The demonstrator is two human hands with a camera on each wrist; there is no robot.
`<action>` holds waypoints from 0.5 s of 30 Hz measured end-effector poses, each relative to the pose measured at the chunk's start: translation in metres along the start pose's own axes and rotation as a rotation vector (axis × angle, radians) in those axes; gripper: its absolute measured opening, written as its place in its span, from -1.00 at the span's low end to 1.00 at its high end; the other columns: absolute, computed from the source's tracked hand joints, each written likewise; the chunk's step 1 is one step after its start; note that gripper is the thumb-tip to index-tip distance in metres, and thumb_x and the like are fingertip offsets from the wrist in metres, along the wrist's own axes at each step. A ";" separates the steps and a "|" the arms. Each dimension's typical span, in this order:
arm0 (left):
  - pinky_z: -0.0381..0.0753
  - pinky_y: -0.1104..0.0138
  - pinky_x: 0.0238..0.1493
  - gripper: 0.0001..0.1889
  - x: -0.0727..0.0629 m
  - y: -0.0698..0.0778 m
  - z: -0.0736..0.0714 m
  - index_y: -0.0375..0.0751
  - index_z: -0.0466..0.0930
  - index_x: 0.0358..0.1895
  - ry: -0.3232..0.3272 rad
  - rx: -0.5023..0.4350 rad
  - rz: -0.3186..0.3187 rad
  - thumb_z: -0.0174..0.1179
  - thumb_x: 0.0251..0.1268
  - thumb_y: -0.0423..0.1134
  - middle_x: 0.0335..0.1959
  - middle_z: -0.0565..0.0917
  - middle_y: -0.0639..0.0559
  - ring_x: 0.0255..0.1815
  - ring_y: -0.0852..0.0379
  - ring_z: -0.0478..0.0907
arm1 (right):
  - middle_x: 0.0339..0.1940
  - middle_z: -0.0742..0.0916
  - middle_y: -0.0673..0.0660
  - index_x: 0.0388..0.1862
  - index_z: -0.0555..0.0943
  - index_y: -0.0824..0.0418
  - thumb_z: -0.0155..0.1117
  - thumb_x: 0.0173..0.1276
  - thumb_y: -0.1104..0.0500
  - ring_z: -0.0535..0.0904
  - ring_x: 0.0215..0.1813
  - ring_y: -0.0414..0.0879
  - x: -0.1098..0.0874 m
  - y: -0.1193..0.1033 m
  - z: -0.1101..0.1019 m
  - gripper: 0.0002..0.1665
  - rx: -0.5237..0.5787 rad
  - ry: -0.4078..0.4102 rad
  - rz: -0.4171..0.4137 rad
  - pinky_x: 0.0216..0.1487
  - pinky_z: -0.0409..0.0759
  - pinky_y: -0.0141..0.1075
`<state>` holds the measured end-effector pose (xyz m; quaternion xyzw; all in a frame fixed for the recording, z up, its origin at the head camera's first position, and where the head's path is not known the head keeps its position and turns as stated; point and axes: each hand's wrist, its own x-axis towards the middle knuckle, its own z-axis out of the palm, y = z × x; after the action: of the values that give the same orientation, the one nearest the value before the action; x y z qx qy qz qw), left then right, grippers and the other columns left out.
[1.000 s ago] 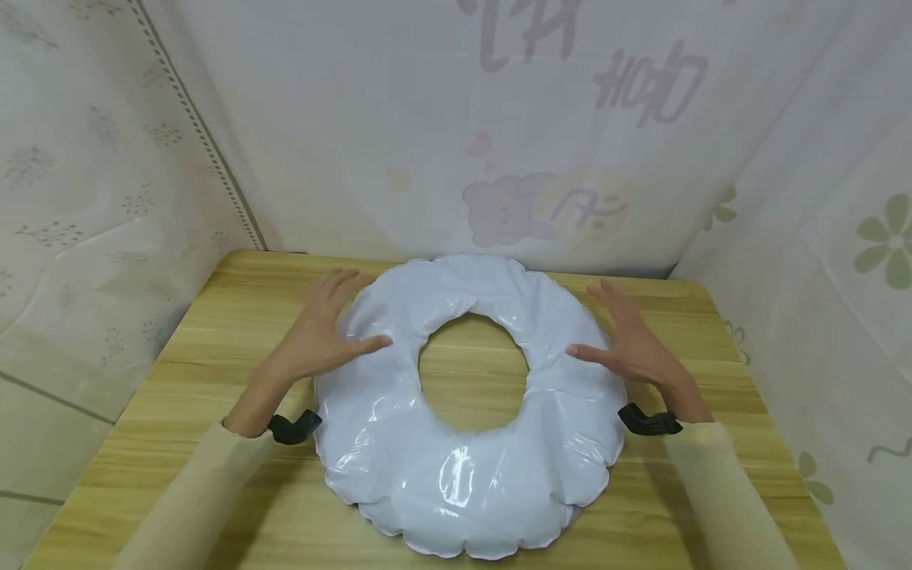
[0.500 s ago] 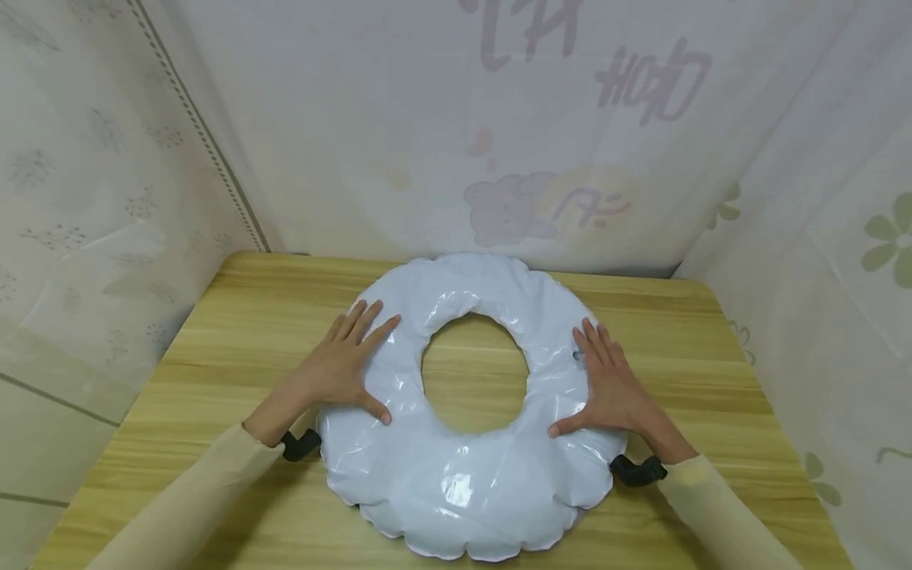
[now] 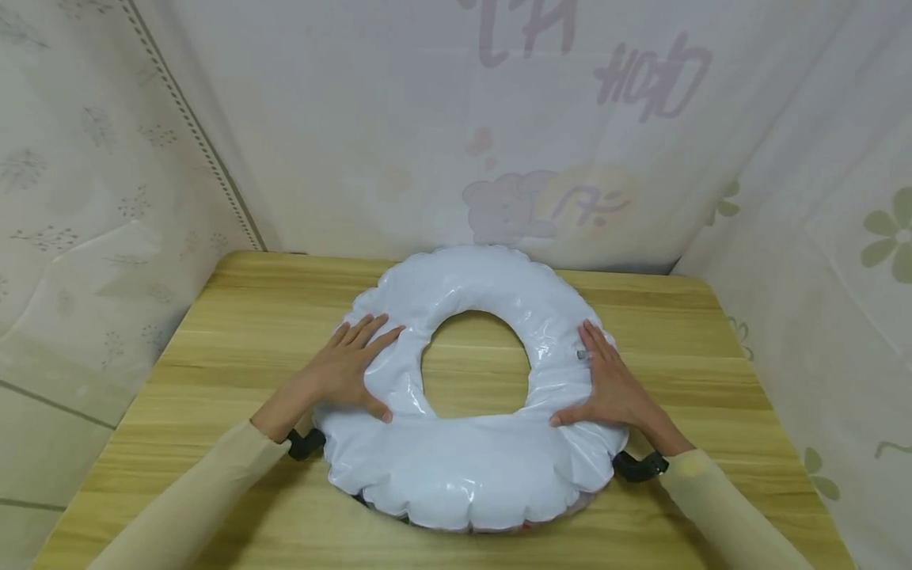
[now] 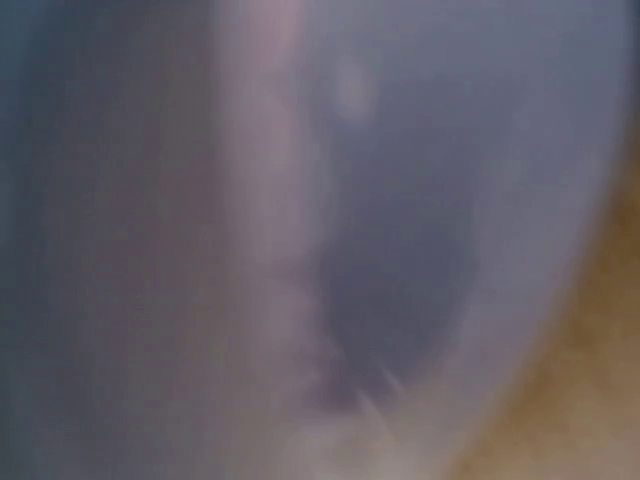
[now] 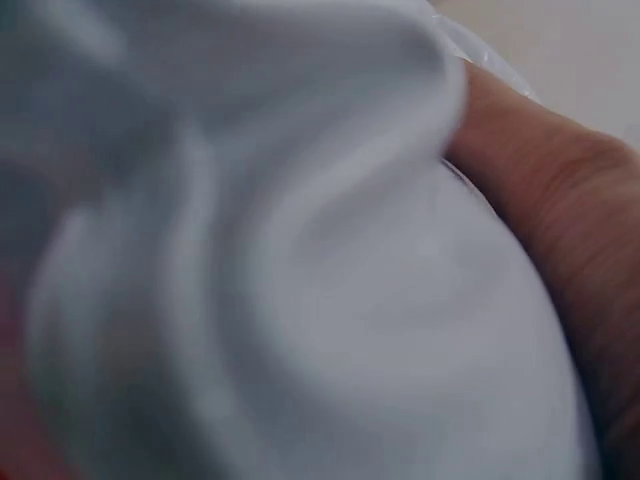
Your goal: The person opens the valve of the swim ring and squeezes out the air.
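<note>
A white, glossy inflatable swim ring (image 3: 470, 467) lies on the wooden table in the head view, its wide hole facing up. Its near side is slightly raised and folds inward along the hole's near edge. My left hand (image 3: 342, 376) rests on the ring's left side, fingers spread and straight, thumb toward the near side. On the right side my right hand (image 3: 606, 388) presses in the same way, with a small clear valve (image 3: 583, 355) by its fingertips. The right wrist view shows the bulging ring (image 5: 400, 300) against that hand; the left wrist view is blurred.
The wooden table (image 3: 235, 332) extends on both sides of the ring. Behind it hangs a pale printed cloth (image 3: 356, 158), with patterned cloths at left and right. Dark wrist-worn cameras (image 3: 641, 467) sit against the ring's sides.
Both hands came down from around the ring's far sides onto its top. Since then the near edge has lifted and bent, showing coloured underside, and the far edge has shifted slightly farther back.
</note>
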<state>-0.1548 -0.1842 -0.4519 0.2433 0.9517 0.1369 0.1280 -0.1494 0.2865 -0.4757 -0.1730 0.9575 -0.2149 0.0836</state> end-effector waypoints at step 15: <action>-0.29 -0.28 0.64 0.44 -0.001 0.000 0.000 0.03 -0.06 0.69 -0.046 -0.008 0.003 0.55 -0.32 0.46 0.72 -0.15 -0.18 0.72 -0.32 -0.25 | 0.76 -0.20 0.17 0.71 -0.27 0.25 0.54 -0.28 -0.63 -0.24 0.75 0.20 0.001 0.004 0.005 0.87 -0.044 -0.051 0.018 0.63 -0.06 0.32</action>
<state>-0.1534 -0.1845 -0.4514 0.2475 0.9475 0.1352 0.1508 -0.1505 0.2873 -0.4822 -0.1717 0.9611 -0.1887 0.1062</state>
